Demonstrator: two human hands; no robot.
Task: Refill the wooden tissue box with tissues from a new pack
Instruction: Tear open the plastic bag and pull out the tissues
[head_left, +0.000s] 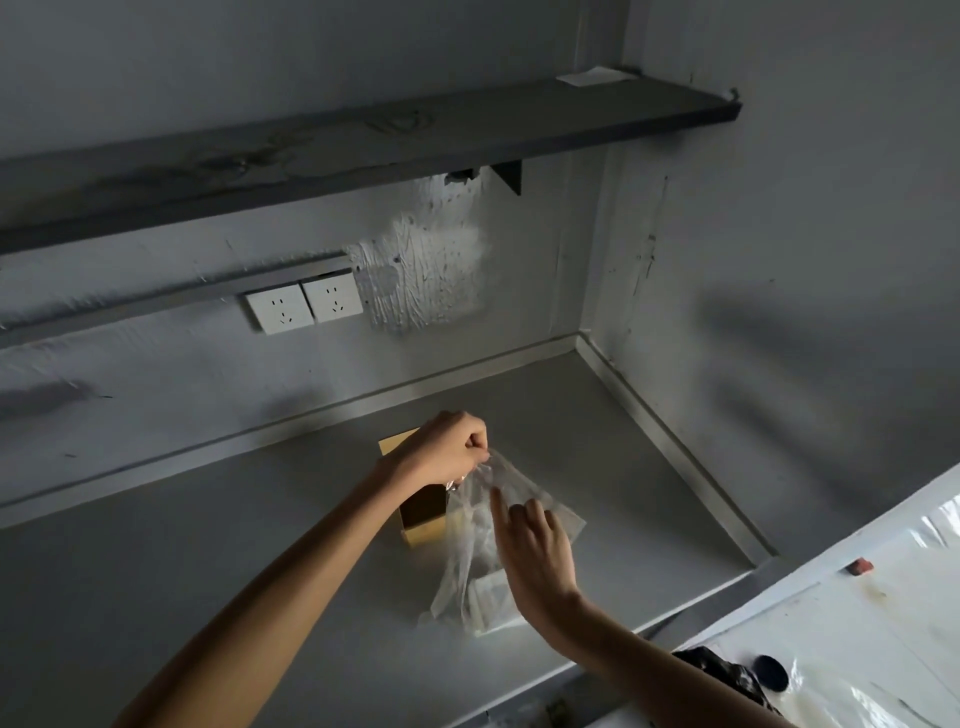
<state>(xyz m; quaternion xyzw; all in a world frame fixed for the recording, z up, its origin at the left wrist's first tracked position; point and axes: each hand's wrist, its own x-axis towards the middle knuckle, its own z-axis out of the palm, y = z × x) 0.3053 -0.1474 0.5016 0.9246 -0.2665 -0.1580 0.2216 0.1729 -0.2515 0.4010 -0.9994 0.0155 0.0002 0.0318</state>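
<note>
A wooden tissue box (422, 519) lies on the grey counter (208, 597), its dark open side facing me, partly hidden behind my left hand. My left hand (447, 449) pinches the top edge of a clear plastic tissue pack wrapper (467, 561) and lifts it. My right hand (535, 556) is in front of the wrapper with fingers spread, touching its right side. White tissues (491, 597) show through the lower part of the wrapper, resting on the counter.
Two white wall sockets (304, 306) sit on the back wall under a grey shelf (363, 150). A white surface covered in plastic film (857, 623) lies at the right, with a small red block (861, 566) and a black round cap (772, 673).
</note>
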